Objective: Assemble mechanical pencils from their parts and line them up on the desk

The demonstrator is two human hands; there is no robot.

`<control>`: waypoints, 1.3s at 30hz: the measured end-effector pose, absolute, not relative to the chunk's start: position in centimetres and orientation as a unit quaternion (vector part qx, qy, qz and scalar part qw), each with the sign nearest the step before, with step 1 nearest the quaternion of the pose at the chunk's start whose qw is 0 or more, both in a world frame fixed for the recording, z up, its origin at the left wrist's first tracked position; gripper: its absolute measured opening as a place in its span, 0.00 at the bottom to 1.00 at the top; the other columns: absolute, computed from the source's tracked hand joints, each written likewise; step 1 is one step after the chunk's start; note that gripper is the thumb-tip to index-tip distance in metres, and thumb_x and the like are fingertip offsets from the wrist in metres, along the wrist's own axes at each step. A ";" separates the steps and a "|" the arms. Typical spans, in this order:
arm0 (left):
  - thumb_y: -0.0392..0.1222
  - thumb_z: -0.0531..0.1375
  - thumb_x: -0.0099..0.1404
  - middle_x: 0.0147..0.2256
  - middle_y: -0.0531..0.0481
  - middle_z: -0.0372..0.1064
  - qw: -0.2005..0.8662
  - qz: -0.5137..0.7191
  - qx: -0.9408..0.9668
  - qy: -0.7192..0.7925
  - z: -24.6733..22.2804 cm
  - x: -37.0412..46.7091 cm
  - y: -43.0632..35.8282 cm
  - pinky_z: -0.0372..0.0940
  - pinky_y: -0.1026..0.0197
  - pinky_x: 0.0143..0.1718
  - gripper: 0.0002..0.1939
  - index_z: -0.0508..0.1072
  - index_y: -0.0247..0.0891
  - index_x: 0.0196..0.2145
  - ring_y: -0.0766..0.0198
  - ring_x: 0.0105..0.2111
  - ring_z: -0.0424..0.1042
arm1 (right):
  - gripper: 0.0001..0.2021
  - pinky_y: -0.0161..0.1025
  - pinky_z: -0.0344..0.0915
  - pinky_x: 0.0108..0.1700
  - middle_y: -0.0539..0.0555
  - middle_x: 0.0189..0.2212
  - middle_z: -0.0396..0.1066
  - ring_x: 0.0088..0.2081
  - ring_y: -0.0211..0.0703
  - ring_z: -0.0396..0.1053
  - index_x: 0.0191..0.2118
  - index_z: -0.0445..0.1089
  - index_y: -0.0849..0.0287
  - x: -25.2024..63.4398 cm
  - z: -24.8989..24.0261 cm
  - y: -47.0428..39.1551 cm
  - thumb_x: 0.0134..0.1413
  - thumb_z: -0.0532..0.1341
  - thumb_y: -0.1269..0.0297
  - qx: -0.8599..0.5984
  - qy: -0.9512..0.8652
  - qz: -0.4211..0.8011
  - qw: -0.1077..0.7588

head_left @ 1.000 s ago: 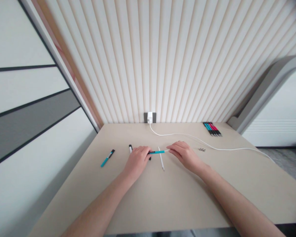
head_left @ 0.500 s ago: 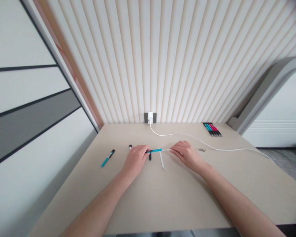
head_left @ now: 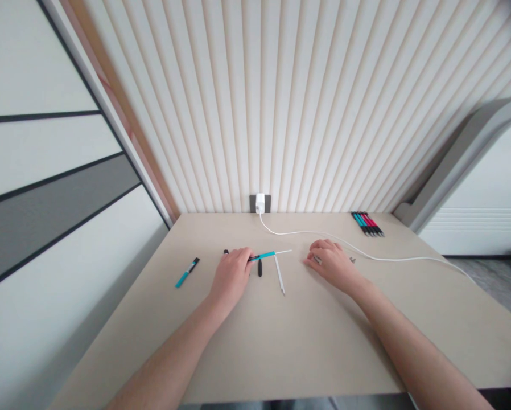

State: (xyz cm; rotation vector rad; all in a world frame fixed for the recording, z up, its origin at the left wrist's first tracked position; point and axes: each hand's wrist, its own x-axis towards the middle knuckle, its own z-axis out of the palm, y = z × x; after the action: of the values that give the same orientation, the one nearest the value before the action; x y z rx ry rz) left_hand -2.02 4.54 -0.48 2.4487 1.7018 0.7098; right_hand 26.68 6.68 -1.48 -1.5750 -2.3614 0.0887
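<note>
My left hand [head_left: 234,270] is closed around the black end of a teal pen barrel [head_left: 264,256]. A thin white refill [head_left: 284,251] sticks out of the barrel's right end. Farther right, my right hand [head_left: 330,262] is curled over the table, with a small grey metal piece [head_left: 317,260] at its fingers. Below the barrel lie a black pen part [head_left: 260,268] and a white refill [head_left: 280,276]. A dark part [head_left: 226,251] shows partly behind my left hand. Small metal pieces [head_left: 352,259] lie beside my right wrist.
A teal and black pen part [head_left: 187,273] lies at the left. Several teal and pink pens [head_left: 367,224] lie in a row at the back right. A white cable [head_left: 375,258] runs across the table [head_left: 298,347] from a charger [head_left: 260,203] at the wall.
My right hand has let go of the white refill and moved slightly right, with a small metal piece now showing at its fingers. The barrel in my left hand has shifted slightly left and tilted.
</note>
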 end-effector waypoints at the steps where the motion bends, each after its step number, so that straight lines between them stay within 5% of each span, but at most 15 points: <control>1: 0.36 0.56 0.66 0.34 0.50 0.70 0.036 0.230 0.798 0.556 -0.5 -2.0 4.5 0.59 0.59 0.38 0.01 0.67 0.40 0.36 0.59 0.35 0.69 | 0.10 0.44 0.57 0.47 0.56 0.39 0.71 0.45 0.48 0.66 0.31 0.75 0.57 26.6 -1.5 6.6 0.57 0.60 0.58 -0.553 -0.820 0.034 0.142; 8: 0.35 0.57 0.65 0.33 0.50 0.70 0.030 0.228 0.802 0.551 -0.7 -2.0 4.6 0.59 0.58 0.37 0.02 0.67 0.40 0.35 0.58 0.35 0.69 | 0.09 0.43 0.57 0.46 0.55 0.37 0.72 0.44 0.48 0.67 0.33 0.74 0.57 25.9 -1.4 6.5 0.59 0.58 0.62 -0.548 -0.824 0.044 0.136; 17: 0.34 0.58 0.65 0.34 0.51 0.71 0.040 0.209 0.809 0.549 -0.6 -1.9 4.6 0.59 0.58 0.39 0.03 0.67 0.40 0.36 0.59 0.36 0.69 | 0.11 0.40 0.62 0.43 0.54 0.34 0.74 0.38 0.44 0.69 0.38 0.71 0.57 25.4 -1.1 6.2 0.64 0.53 0.60 -0.483 -0.831 0.076 0.264; 39: 0.34 0.58 0.64 0.34 0.52 0.71 0.042 0.215 0.813 0.539 -0.8 -1.9 4.6 0.58 0.58 0.39 0.03 0.67 0.40 0.35 0.59 0.35 0.68 | 0.10 0.42 0.61 0.42 0.54 0.33 0.75 0.37 0.43 0.70 0.37 0.71 0.56 25.4 -1.2 6.3 0.64 0.54 0.61 -0.449 -0.851 0.040 0.267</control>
State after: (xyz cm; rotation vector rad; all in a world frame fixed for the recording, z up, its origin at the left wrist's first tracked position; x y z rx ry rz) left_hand -1.86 4.64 -0.77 2.4898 1.6491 0.6581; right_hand 25.37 6.31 -1.19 -1.2129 -2.2975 0.1091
